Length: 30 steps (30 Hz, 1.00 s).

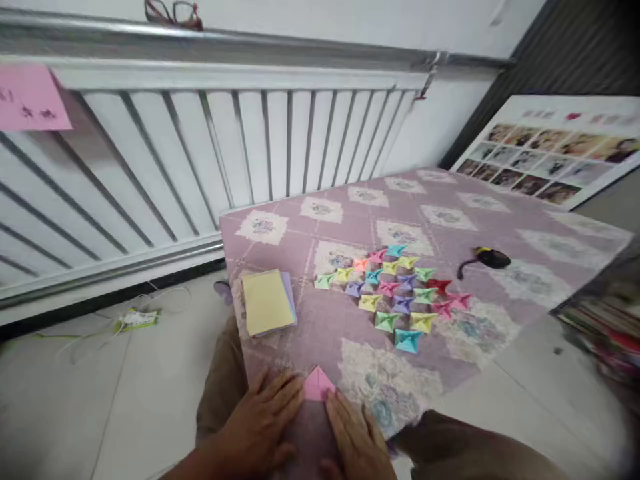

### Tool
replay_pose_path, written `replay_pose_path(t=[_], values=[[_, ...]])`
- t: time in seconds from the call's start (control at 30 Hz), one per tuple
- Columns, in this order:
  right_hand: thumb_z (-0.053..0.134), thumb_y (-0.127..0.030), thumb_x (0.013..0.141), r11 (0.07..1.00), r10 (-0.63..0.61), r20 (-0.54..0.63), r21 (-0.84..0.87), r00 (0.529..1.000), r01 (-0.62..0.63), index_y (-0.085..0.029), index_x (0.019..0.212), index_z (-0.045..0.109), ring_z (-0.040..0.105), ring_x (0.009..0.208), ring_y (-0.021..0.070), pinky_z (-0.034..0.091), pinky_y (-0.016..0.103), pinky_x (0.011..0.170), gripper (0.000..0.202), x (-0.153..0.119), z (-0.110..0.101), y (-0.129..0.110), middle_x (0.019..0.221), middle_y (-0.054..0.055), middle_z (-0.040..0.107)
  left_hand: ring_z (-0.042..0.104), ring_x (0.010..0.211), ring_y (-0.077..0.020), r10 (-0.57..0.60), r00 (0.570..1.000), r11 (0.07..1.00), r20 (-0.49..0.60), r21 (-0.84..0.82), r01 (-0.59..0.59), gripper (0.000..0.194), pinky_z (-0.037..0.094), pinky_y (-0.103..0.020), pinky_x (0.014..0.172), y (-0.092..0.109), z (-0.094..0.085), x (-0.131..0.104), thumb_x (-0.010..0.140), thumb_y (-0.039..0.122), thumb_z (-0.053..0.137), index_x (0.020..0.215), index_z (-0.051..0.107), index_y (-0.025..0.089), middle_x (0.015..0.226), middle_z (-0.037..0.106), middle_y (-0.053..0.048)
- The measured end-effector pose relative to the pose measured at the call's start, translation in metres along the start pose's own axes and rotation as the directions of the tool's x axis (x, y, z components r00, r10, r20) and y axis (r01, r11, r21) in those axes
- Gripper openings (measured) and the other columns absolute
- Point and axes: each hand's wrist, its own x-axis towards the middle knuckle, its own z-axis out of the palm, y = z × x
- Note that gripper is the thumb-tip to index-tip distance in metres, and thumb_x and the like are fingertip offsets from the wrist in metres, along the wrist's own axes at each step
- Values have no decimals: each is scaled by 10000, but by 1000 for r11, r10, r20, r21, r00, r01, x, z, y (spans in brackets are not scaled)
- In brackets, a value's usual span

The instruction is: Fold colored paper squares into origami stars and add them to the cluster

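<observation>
A small pink folded paper point(319, 385) lies flat near the table's front edge, its point facing away from me. My left hand point(265, 417) rests on the cloth with fingers stretched out, fingertips at the paper's left edge. On the other side, my right hand point(355, 433) lies flat too, its fingertips touching the paper's lower right corner. Beyond my left hand sits a stack of square paper point(267, 303), yellow on top with a lilac sheet showing beneath. Several rows of folded paper pieces point(387, 288) in many colours stand to the right of the stack.
Sunglasses point(493, 258) lie toward the table's right side. A photo board point(550, 157) leans at the far right end. Behind the patterned tablecloth point(320, 230) runs a white radiator point(250, 140), with eyeglasses point(173, 13) on the pipe above. A power strip point(137, 320) lies on the floor.
</observation>
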Motion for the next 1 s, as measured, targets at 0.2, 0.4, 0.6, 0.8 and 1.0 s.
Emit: replay_pose_path(t=[0.2, 0.4, 0.6, 0.8, 1.0], values=[[557, -258, 798, 986, 139, -22, 93, 990, -137, -236, 1497, 148, 491, 1246, 277, 328, 458, 1002, 810, 3, -3, -2, 1388, 64, 513, 232, 1390, -289, -19, 997, 1000, -69, 16, 20, 775, 73, -531, 1131, 0, 8, -2, 805, 291, 585, 1475, 197, 269, 1537, 257, -34], [569, -175, 835, 936, 240, 74, 249, 968, -251, -252, 1272, 542, 596, 1049, 240, 419, 389, 897, 444, 41, -35, 10, 1142, 67, 668, 399, 1259, -262, -145, 968, 987, -204, -102, 127, 473, 238, -463, 1055, 8, -3, 14, 800, 230, 607, 1259, 510, 292, 1367, 516, -2], [702, -159, 737, 907, 257, 190, 290, 948, -304, -260, 1036, 673, 590, 905, 235, 417, 359, 794, 317, 75, -54, 15, 935, 37, 670, 516, 1009, -207, -277, 901, 948, -335, -250, 198, 158, 321, -373, 909, 13, -10, 35, 774, 160, 631, 903, 648, 249, 1026, 649, 15], [649, -154, 785, 903, 254, 179, 309, 950, -300, -241, 906, 683, 584, 852, 204, 389, 323, 756, 153, 79, -51, 17, 864, 25, 656, 522, 964, -213, -280, 883, 942, -376, -283, 179, 111, 311, -378, 891, 12, -10, 39, 777, 167, 641, 858, 664, 238, 984, 657, 0], [726, -218, 729, 903, 266, 151, 308, 952, -301, -237, 900, 668, 573, 859, 217, 383, 324, 742, 181, 79, -56, 12, 866, 21, 638, 533, 948, -201, -275, 862, 949, -425, -267, 171, 95, 307, -373, 863, 12, -7, 39, 827, 169, 608, 830, 666, 244, 952, 663, 12]])
